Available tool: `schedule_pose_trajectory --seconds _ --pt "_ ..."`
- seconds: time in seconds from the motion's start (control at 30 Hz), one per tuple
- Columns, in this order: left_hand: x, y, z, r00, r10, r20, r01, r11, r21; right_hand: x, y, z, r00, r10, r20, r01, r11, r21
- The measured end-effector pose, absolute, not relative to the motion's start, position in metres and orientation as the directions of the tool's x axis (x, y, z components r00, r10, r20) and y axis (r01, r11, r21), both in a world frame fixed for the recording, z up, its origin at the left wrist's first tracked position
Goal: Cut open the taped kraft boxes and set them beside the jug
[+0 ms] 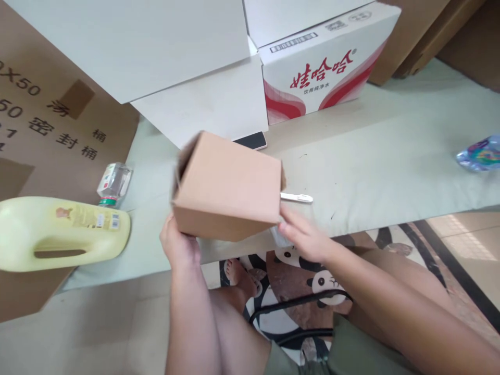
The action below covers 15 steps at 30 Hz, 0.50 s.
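A plain brown cardboard box (232, 179) is held tilted above the cloth-covered table, its left end looking open with a flap edge showing. My left hand (179, 245) grips the lower left corner from below, fingers partly hidden behind the box. At the lower right corner my right hand (302, 234) holds the edge, slightly blurred. Just past the right side lies a white utility knife (297, 198), partly covered by the box. Behind the box a flat black-topped object (252, 141), like a phone, is partly hidden.
A yellow jug (97, 250) and a clear bottle (115, 182) lie at the left, beside a large printed carton (78, 78). White boxes (211, 99) and a red-and-white water carton (312, 94) stand behind. A crumpled plastic packet (479, 154) rests on the right.
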<state>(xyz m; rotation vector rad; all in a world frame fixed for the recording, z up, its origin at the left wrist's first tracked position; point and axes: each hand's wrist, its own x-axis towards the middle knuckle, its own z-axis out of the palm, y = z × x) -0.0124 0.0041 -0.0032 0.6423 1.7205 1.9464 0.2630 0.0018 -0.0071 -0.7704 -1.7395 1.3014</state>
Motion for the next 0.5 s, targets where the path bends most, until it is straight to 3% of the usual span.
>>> schedule_pose_trajectory --seconds 0.17,0.37,0.5 --pt "0.006 -0.002 -0.007 -0.552 0.813 -0.184 -0.182 0.098 0.978 0.256 -0.008 -0.007 -0.559 0.759 0.333 0.121 0.472 -0.873" --pt "0.012 -0.016 -0.013 -0.192 0.971 -0.144 0.089 0.163 0.983 0.264 -0.006 0.003 -0.425 0.747 0.512 -0.008 0.562 -0.827" --pt "0.013 -0.015 -0.014 0.007 0.991 -0.134 0.112 0.133 0.985 0.266 -0.006 0.008 -0.385 0.761 0.522 -0.041 0.551 -0.834"
